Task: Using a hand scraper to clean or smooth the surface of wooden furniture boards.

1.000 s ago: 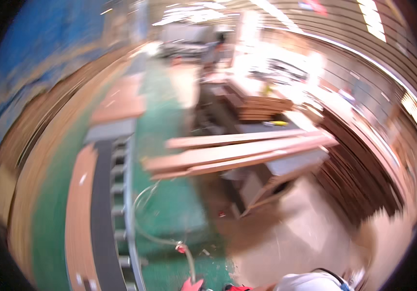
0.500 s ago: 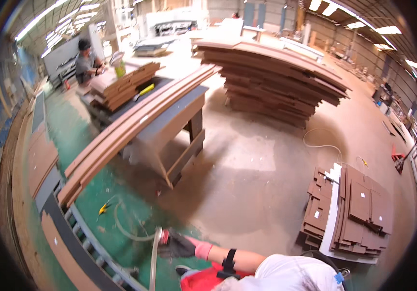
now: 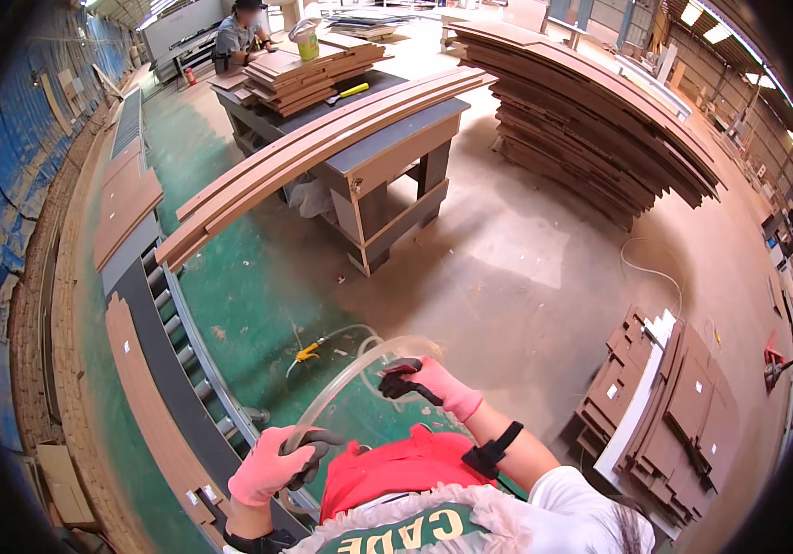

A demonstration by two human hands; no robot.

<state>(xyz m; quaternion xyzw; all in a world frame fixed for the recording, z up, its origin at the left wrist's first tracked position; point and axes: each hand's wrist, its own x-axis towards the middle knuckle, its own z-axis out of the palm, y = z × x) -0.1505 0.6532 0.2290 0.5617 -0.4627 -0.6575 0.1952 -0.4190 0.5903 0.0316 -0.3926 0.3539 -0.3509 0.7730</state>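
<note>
My left hand (image 3: 276,463), in a pink glove with black fingers, is closed around a pale translucent strip (image 3: 346,377). From there the strip arcs up and right, passing just behind my right hand (image 3: 427,383). A tail of it hangs below my left hand. My right hand wears the same kind of glove, its fingers curled on a small dark red thing I cannot make out. Under the strip's arc, a yellow air blow gun (image 3: 307,353) lies on the green floor with a thin clear hose. My red apron (image 3: 396,466) is just below the hands.
On my left runs a roller conveyor (image 3: 186,346) bearing brown boards (image 3: 143,369). Long boards (image 3: 323,148) lie across a workbench (image 3: 396,138) ahead. A tall board stack (image 3: 590,120) stands beyond; lower stacks (image 3: 683,406) sit at right. A co-worker (image 3: 240,39) is at the far left.
My left hand has come into view on the strip. My right hand has moved right and up, and the strip, earlier upright, now bows in an arc. The view has tilted down and left.
</note>
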